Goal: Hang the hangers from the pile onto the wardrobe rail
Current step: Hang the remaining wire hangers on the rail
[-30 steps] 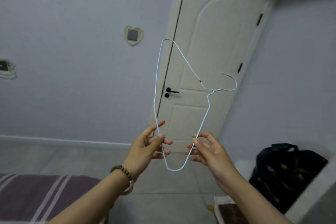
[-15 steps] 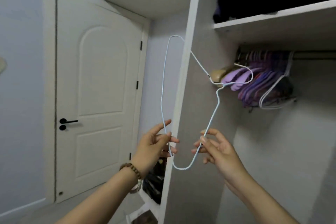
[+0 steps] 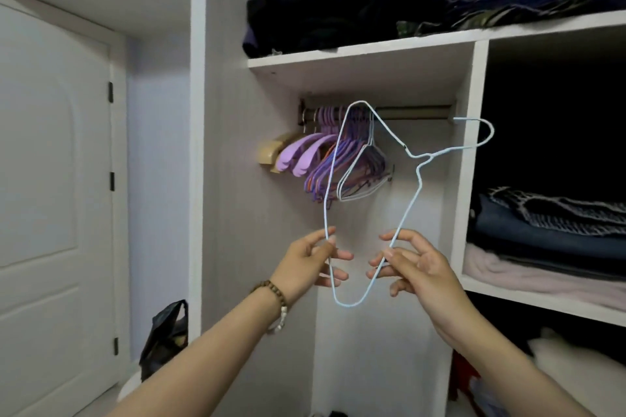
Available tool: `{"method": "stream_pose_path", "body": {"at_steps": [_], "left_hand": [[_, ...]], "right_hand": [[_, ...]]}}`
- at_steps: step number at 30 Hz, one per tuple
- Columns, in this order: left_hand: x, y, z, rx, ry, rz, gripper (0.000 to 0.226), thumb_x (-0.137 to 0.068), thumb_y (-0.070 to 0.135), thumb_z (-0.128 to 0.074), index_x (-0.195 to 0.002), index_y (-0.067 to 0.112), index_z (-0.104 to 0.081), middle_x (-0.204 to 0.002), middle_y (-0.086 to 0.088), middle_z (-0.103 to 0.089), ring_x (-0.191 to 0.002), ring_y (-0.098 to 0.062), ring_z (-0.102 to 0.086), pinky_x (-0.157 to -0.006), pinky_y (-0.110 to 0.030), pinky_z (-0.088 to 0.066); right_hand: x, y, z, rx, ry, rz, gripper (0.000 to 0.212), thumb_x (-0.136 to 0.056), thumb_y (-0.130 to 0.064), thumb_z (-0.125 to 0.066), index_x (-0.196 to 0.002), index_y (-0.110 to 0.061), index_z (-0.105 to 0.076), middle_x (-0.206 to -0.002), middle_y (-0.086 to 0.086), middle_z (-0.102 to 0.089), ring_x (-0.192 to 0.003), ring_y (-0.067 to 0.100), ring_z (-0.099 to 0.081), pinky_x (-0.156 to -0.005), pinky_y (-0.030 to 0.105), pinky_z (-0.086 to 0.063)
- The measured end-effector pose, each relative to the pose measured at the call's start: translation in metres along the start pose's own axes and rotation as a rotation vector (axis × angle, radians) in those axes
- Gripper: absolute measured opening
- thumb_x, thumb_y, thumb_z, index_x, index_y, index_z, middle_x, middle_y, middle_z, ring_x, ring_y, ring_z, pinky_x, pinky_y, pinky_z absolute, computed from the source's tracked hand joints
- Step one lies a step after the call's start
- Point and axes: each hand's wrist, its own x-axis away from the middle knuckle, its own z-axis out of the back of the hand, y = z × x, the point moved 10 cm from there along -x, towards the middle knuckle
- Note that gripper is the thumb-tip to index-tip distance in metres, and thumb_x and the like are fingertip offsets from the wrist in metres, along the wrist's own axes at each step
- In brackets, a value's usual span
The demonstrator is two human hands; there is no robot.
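A thin light-blue wire hanger (image 3: 411,195) is held up in front of the wardrobe, turned sideways with its hook pointing right, across the white divider. My left hand (image 3: 306,261) pinches its long straight bar. My right hand (image 3: 411,262) pinches the opposite wire near the lower bend. Behind it runs the metal wardrobe rail (image 3: 411,112), under a white shelf. Several purple, wooden and white wire hangers (image 3: 342,159) hang bunched at the rail's left end. The right stretch of the rail is bare. The pile of hangers is out of view.
Dark folded clothes (image 3: 389,7) fill the top shelf. Right of the white divider (image 3: 469,159), folded clothes (image 3: 548,223) lie on a lower shelf. A white door (image 3: 50,179) stands at the left, with a dark bag (image 3: 166,335) on the floor by the wardrobe's side panel.
My view has swung right from the door to the wardrobe. Both hands keep the same hold on the hanger, which now lies in front of the rail compartment.
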Motion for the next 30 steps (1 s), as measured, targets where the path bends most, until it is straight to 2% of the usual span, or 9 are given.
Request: {"method": "stream_pose_path", "body": {"at_steps": [3,7,13,16,19,22,23,27,30], "left_hand": [[-0.011,0.002,-0.02,0.039,-0.084,0.066,0.019,-0.098,0.028,-0.042,-0.109,0.016,-0.051,-0.104,-0.005,-0.064,-0.054,-0.009,-0.064,-0.054,-0.022,-0.054],[-0.021,0.001,-0.031,0.048,-0.169,0.134,0.034,-0.095,0.041,-0.042,-0.119,0.018,-0.047,-0.116,-0.004,-0.061,-0.08,-0.018,-0.064,-0.063,-0.025,-0.056],[-0.045,0.002,-0.019,0.074,-0.144,0.107,0.039,-0.095,0.044,-0.04,-0.121,0.018,-0.049,-0.116,-0.002,-0.062,-0.093,-0.02,-0.061,-0.079,-0.033,-0.053],[-0.067,0.01,-0.002,0.042,-0.052,-0.005,0.029,-0.096,0.037,-0.042,-0.113,0.018,-0.053,-0.113,-0.001,-0.06,-0.092,-0.018,-0.058,-0.077,-0.027,-0.049],[-0.088,0.029,0.018,-0.009,0.067,-0.224,0.014,-0.096,0.026,-0.046,-0.103,0.021,-0.057,-0.105,0.0,-0.06,-0.094,-0.013,-0.055,-0.078,-0.021,-0.044],[-0.102,0.047,0.029,-0.106,0.122,-0.411,0.025,-0.094,0.026,-0.048,-0.114,0.016,-0.059,-0.104,0.006,-0.063,-0.093,0.0,-0.056,-0.08,-0.002,-0.04],[-0.108,0.05,0.03,-0.135,0.124,-0.451,0.027,-0.094,0.028,-0.048,-0.116,0.015,-0.06,-0.106,0.007,-0.064,-0.095,0.004,-0.056,-0.08,-0.001,-0.039],[-0.137,0.065,0.034,-0.361,0.177,-0.619,0.034,-0.093,0.037,-0.048,-0.122,0.021,-0.058,-0.12,0.009,-0.06,-0.114,-0.004,-0.052,-0.097,-0.021,-0.041],[-0.16,0.077,0.041,-0.54,0.238,-0.7,0.046,-0.09,0.05,-0.042,-0.128,0.026,-0.053,-0.13,0.012,-0.053,-0.123,-0.003,-0.043,-0.103,-0.022,-0.034]], "right_hand": [[0.001,-0.013,0.008,0.035,0.058,0.026,0.011,-0.092,-0.007,-0.053,-0.1,-0.014,-0.056,-0.069,0.003,-0.072,-0.064,0.015,-0.07,-0.044,0.017,-0.043],[-0.008,-0.027,0.007,0.071,0.104,0.044,0.011,-0.092,-0.008,-0.054,-0.097,-0.018,-0.057,-0.068,0.001,-0.072,-0.063,0.013,-0.069,-0.045,0.017,-0.043],[-0.041,-0.029,0.018,0.192,0.195,0.022,0.018,-0.094,-0.01,-0.052,-0.107,-0.018,-0.061,-0.074,0.003,-0.068,-0.059,0.012,-0.067,-0.045,0.017,-0.042],[-0.064,-0.016,0.031,0.217,0.245,-0.011,0.025,-0.095,-0.006,-0.046,-0.113,-0.016,-0.06,-0.073,0.004,-0.065,-0.052,0.011,-0.063,-0.044,0.016,-0.04],[-0.087,-0.003,0.047,0.233,0.29,-0.019,0.025,-0.095,-0.004,-0.044,-0.112,-0.014,-0.059,-0.072,0.006,-0.062,-0.048,0.011,-0.061,-0.042,0.017,-0.039],[-0.111,0.011,0.064,0.212,0.344,-0.02,0.024,-0.095,-0.004,-0.044,-0.109,-0.016,-0.058,-0.07,0.007,-0.061,-0.043,0.01,-0.06,-0.039,0.016,-0.038],[-0.121,0.017,0.069,0.209,0.354,-0.021,0.023,-0.095,-0.005,-0.044,-0.109,-0.016,-0.058,-0.069,0.007,-0.061,-0.042,0.01,-0.059,-0.038,0.015,-0.037],[-0.165,0.037,0.087,0.233,0.382,-0.024,0.024,-0.096,-0.006,-0.041,-0.112,-0.016,-0.056,-0.067,0.007,-0.061,-0.038,0.011,-0.058,-0.037,0.016,-0.037],[-0.198,0.043,0.095,0.258,0.399,-0.021,0.027,-0.095,-0.004,-0.04,-0.112,-0.017,-0.056,-0.066,0.007,-0.059,-0.036,0.009,-0.057,-0.037,0.016,-0.037]]}}
